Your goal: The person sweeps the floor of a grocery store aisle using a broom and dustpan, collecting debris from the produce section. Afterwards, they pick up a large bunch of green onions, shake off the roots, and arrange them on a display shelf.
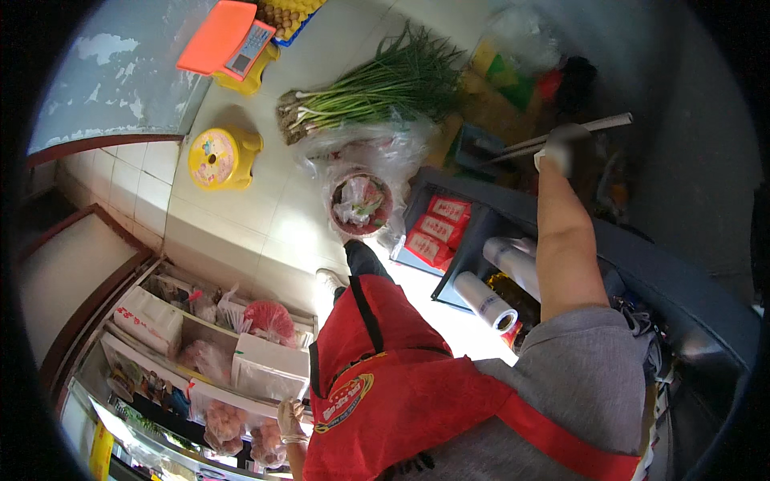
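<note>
My left hand (290,421) wears a thin pale glove and rests at the edge of the shelving, beside a bag of round pinkish items (267,442). Its fingers look bent; whether they grip anything is unclear. My right arm stretches up over the dark counter (680,288). My right hand (559,153) is blurred, with white material at the wrist, beside a long pale rod (601,123). Whether it holds the rod cannot be told. Below the counter top are red packets (439,225) and clear plastic rolls (484,300). I wear a red apron (397,409).
Green onions (373,90) lie on the floor near a plastic-lined bin (361,204). A yellow stool (222,158) stands by the wall. An orange scale (219,39) sits on another stool beside egg trays (289,18). White foam boxes (271,367) fill the left shelving.
</note>
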Demonstrator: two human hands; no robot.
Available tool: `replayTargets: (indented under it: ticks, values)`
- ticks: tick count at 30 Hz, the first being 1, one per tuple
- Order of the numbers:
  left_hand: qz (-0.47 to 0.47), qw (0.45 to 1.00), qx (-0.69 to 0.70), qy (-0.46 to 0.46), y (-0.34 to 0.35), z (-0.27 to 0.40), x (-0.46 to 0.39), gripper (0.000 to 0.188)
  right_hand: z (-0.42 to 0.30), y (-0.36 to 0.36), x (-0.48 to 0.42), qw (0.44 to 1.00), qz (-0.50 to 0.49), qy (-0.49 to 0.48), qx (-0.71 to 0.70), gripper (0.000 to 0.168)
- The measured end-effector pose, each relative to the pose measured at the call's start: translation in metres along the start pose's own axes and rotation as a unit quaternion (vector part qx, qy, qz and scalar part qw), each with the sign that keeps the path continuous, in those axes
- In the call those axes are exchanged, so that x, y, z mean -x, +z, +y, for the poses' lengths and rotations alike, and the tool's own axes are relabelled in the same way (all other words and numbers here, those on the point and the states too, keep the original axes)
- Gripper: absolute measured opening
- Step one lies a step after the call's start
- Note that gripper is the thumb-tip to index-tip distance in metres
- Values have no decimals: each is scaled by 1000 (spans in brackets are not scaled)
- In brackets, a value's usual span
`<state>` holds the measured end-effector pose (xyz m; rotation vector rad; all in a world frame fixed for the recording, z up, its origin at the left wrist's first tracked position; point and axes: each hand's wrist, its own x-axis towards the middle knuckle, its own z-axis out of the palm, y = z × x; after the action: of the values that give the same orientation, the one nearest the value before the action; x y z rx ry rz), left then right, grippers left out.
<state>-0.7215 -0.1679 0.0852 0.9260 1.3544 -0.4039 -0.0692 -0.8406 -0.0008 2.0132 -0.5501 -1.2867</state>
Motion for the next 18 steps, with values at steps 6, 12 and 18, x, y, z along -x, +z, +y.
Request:
replayTargets:
  ticks: [6,12,18]
  values:
    - [84,988,-129,-23,-4,-1,11,32,-9,36,-36,992,-112,-5,-64,32]
    - [74,989,-122,-45,27,22,13,33,-8,75,-76,988,-154,-1,0,13]
    - [71,994,-86,-6,45,30,21,35,1,55,-20,991,-104,-37,79,11]
